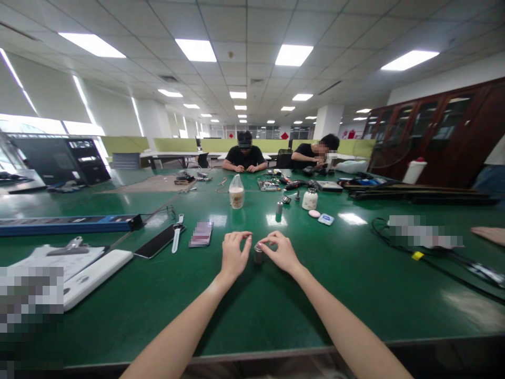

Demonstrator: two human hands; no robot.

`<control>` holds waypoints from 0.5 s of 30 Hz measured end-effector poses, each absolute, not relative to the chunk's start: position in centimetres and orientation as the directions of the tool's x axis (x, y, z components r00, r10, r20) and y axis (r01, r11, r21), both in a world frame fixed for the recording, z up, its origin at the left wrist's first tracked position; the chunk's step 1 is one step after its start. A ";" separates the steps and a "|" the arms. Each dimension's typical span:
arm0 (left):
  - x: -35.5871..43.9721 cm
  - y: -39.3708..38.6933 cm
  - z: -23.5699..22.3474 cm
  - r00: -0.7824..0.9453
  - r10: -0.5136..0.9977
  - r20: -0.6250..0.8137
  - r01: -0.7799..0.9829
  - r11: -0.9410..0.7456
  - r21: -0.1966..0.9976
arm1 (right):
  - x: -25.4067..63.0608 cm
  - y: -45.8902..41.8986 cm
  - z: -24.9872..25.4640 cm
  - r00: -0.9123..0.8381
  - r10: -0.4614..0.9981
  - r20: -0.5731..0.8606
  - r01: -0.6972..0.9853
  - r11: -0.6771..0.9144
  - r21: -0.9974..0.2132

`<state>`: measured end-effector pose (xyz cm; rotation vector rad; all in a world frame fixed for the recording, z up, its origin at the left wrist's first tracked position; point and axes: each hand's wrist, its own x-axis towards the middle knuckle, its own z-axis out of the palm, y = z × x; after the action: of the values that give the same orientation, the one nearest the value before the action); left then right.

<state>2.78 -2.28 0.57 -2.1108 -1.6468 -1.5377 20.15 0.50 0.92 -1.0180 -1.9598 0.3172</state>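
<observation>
A small grey metal cylinder (258,256) stands upright on the green table in front of me. My right hand (282,249) reaches it from the right, its thumb and index fingertips closed at the cylinder's top. Just left of the cylinder is my left hand (235,253), fingers curved, with a gap between thumb and fingertips and nothing visible in it. Farther off, a second metal cylinder (279,208) stands on the table. Beyond my left hand lies a pinkish flat rectangular item (201,234), partly blurred out.
To my left are a white watch (177,237), a black phone (155,241), a white slab (100,273) and a clipboard (74,247). Ahead stand a bagged cup (236,196) and a white jar (310,199). Cables (430,266) lie right. Two people sit across the table.
</observation>
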 end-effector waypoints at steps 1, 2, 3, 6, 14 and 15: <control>2.8 -2.3 0.5 -0.067 0.703 0.708 0.755 -0.429 0.497 | 20.2 0.8 0.9 -0.255 0.755 0.604 0.517 0.634 -0.575; 2.8 -2.2 0.5 -0.069 0.703 0.708 0.754 -0.428 0.498 | 20.2 1.1 0.8 -0.222 0.754 0.619 0.505 0.632 -0.588; 2.8 -2.2 0.5 -0.071 0.702 0.709 0.754 -0.428 0.499 | 20.4 1.5 0.6 -0.184 0.754 0.631 0.504 0.623 -0.597; 2.8 -2.3 0.5 -0.075 0.696 0.714 0.754 -0.429 0.497 | 21.4 2.9 -0.4 -0.099 0.771 0.629 0.600 0.550 -0.581; 2.9 -2.3 0.4 -0.032 0.719 0.695 0.751 -0.441 0.491 | 23.3 4.2 -3.2 -0.129 0.878 0.461 0.790 0.372 -0.487; 2.9 -2.3 0.4 -0.027 0.720 0.693 0.751 -0.443 0.489 | 23.2 4.2 -3.3 -0.135 0.877 0.461 0.789 0.376 -0.485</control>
<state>2.88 -2.29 0.42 -2.1679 -1.6409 -1.5083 23.17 4.16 -3.28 -1.4351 -1.9414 0.1604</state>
